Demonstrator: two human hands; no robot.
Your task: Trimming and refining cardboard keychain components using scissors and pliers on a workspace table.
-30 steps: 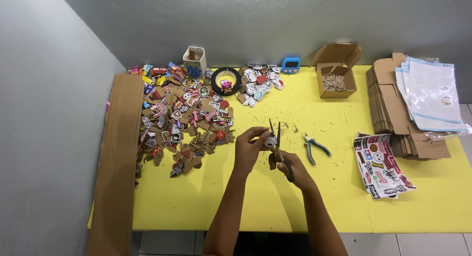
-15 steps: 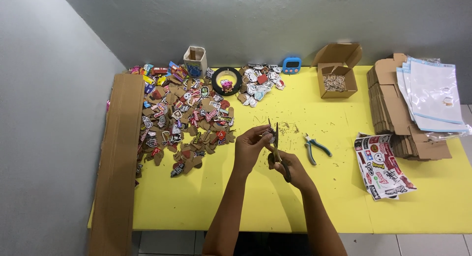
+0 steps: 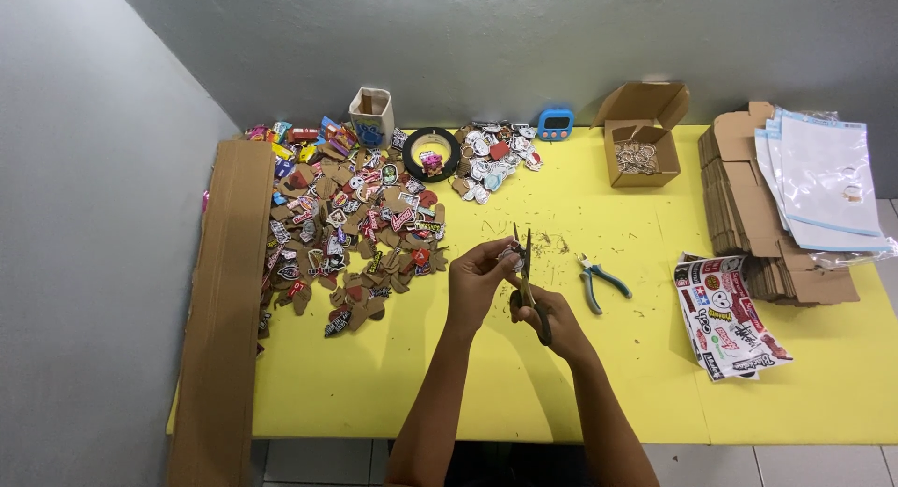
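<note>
We see 2 bare hands meeting over the middle of the yellow counter. The left hand is curled, its fingertips pinching a small sticker piece held up above the counter. The right hand is closed around the handles of a pair of scissors, whose blades point upward and stand slightly apart, right beside the small piece; whether the blades touch it we cannot tell, as it is too small in this view.

Just right of the hands lie pliers with teal grips, flat on the counter among tiny scraps. Further right rests a printed sticker sheet, and beyond it a stack of flat cardboard with clear plastic pouches on top.

To the left spreads a large heap of cut stickers on brown backing, and a long cardboard strip lies along the counter's left edge. Along the back wall stand a small white cup, a black tape roll, a second smaller pile of stickers, a blue timer and an open cardboard box holding metal rings.
</note>
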